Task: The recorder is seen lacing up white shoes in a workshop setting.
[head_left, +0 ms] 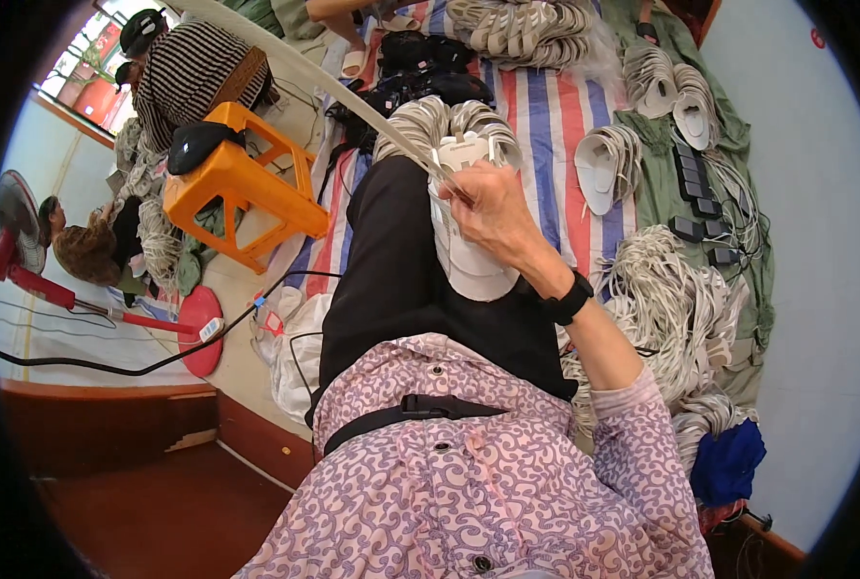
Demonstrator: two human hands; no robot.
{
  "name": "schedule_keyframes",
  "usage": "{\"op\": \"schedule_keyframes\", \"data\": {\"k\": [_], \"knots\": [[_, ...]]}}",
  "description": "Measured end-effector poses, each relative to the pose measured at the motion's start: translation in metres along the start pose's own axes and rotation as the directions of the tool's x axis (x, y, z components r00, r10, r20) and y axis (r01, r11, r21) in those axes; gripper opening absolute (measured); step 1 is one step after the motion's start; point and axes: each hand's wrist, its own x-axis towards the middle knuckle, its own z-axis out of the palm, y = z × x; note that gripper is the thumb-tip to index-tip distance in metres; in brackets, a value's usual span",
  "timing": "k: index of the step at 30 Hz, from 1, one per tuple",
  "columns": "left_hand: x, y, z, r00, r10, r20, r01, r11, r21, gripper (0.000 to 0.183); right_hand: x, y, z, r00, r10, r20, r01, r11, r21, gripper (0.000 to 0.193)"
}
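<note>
My right hand [498,212], with a black band on its wrist, is closed in a pinch on a long flat white strap [353,104]. From the fingers the strap runs taut to the upper left and leaves the picture there. Under the hand a white shoe upper [478,270] rests on my lap between the black trouser legs, its rounded end toward me. The hand covers part of its middle, so how the strap joins it is hidden. My left hand is out of view.
Bundles of white uppers [604,174] and a heap of white straps [652,318] lie on the right. An orange stool [256,183], a red fan [203,328] and a black cable [150,370] are at left. Other people sit beyond.
</note>
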Motion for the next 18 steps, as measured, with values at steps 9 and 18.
{"op": "schedule_keyframes", "data": {"k": [9,18], "knots": [[-0.014,-0.031,0.056,0.987,0.142,0.079,-0.133,0.985,-0.112,0.046,0.004,-0.009,0.003,0.981,0.171,0.095,-0.179,0.981,0.075,0.020],[-0.018,-0.039,0.111,0.934,0.317,0.165,-0.278,0.935,-0.223,0.050,0.014,-0.044,-0.103,0.943,0.261,0.204,-0.309,0.468,0.828,0.047]]}}
